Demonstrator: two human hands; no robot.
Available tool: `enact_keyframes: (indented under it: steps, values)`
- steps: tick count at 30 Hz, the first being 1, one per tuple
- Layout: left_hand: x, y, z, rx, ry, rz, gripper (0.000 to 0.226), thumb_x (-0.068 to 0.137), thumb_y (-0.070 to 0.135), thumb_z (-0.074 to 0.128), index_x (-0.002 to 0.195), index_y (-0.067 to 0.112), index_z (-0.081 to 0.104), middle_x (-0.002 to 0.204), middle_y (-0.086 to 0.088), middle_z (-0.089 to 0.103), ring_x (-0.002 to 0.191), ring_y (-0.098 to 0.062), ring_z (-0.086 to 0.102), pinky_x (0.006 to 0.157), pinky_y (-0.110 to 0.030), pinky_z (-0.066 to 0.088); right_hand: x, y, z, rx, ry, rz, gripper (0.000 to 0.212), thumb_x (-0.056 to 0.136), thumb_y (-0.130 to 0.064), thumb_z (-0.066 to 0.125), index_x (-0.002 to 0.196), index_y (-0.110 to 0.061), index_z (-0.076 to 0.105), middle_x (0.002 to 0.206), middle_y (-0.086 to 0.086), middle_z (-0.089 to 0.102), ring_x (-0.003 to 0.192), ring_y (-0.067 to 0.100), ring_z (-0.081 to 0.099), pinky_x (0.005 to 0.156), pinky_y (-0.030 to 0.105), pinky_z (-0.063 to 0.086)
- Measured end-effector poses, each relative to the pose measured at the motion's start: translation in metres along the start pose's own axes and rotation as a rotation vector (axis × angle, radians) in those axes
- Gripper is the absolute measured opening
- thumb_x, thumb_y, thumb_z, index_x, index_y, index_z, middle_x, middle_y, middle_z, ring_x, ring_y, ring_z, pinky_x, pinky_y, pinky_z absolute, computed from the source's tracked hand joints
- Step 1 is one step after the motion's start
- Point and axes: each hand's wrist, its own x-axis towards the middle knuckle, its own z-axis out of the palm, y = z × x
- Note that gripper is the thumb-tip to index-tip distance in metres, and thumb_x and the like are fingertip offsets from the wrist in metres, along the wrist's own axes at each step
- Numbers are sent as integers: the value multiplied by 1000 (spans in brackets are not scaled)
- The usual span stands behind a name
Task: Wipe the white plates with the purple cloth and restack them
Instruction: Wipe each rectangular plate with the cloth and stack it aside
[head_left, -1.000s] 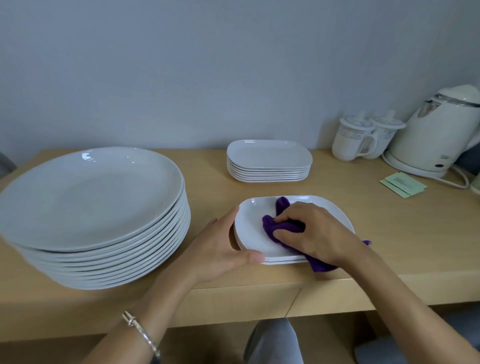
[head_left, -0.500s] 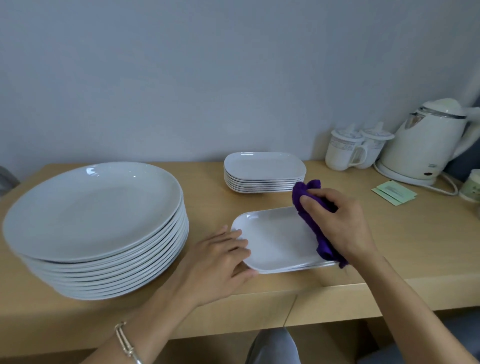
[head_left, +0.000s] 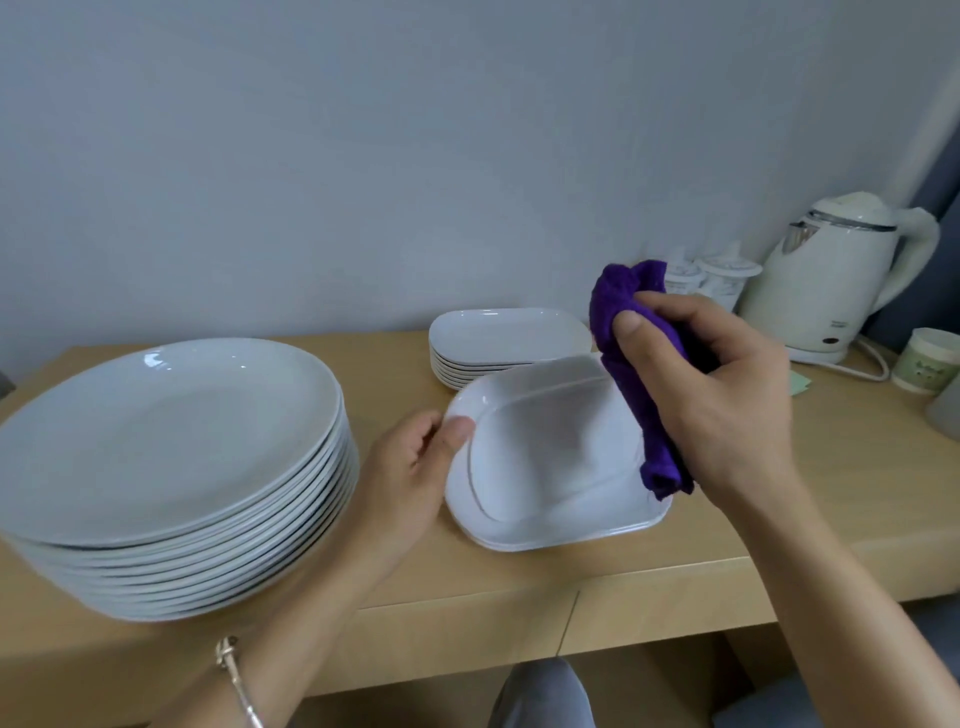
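Above the desk (head_left: 727, 545): plate (head_left: 545, 452), cloth (head_left: 634, 374) higher

White rectangular plate (head_left: 545, 457) held tilted, bunched purple cloth (head_left: 639, 374) hanging at its right edge

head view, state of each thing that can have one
left hand, grips the left rim of the top oblong plate
right hand, holds the purple cloth
top oblong plate, tilted up over the lower plate
purple cloth, bunched, hanging at the top plate's right end
round plate stack, stacked, untouched
back oblong stack, stacked, untouched
kettle, lid down, on its base
lidded mugs, lids on
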Motion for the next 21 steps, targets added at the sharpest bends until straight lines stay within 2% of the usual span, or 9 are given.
enact_keyframes:
  steps: [2,3,5,6,8,12,15,18,21]
  values:
    - [7,-8,7,-250,6,-229,71,83,59,59,90,-11,55,76,-7,53,72,-18,50,68,-35,42,0,2,2,-57,-34,-8,13,82,-23,70,85,-36,68,81,-14,69,70,-4,62,62,8,44]
    - [9,-13,11,-354,9,-336,69,87,55,61,96,-13,56,82,-11,56,76,-22,52,69,-40,42,0,5,2,-98,-58,-5,15,82,-24,70,84,-39,67,82,-14,69,72,-4,62,63,8,44]
    - [12,-21,15,-386,13,-459,52,98,43,55,99,-9,61,81,-14,59,74,-23,55,66,-38,44,0,16,6,-179,-123,29,15,83,-27,69,82,-42,65,82,-18,68,74,-6,62,63,7,43]
    - [13,-24,16,-314,21,-470,46,101,39,50,92,-4,62,73,-13,57,65,-20,55,59,-33,43,0,22,9,-230,-163,49,14,84,-29,68,82,-42,65,82,-18,67,76,-7,61,63,6,42]
    - [13,-27,14,-84,31,-406,45,103,40,44,75,6,54,59,-6,48,49,-14,47,48,-26,37,-2,35,15,-349,-246,57,13,85,-30,66,79,-41,65,82,-15,66,77,-8,58,63,6,40]
    - [16,-25,10,361,-20,-269,51,104,45,32,63,17,43,61,2,52,67,-23,51,55,-32,33,-5,58,32,-501,-377,28,15,87,-20,63,82,-8,71,76,1,68,77,6,56,64,15,39]
    - [12,-29,11,393,-72,-185,47,99,59,26,84,25,55,86,4,62,91,-23,60,70,-33,40,-11,77,40,-671,-410,28,19,88,-29,60,90,-16,74,88,-1,67,88,14,56,77,26,41]
    - [1,-36,6,341,-220,-134,54,90,67,43,129,30,48,120,18,49,114,-4,48,88,-28,38,-17,84,44,-739,-391,86,28,90,-38,54,112,-28,68,115,-5,62,111,20,47,96,32,37]
    - [-3,-41,3,245,-348,-45,75,67,72,69,130,40,42,123,25,50,116,-4,51,93,-34,46,-20,84,43,-823,-392,84,34,91,-44,51,120,-32,63,123,-7,57,118,21,42,100,32,32]
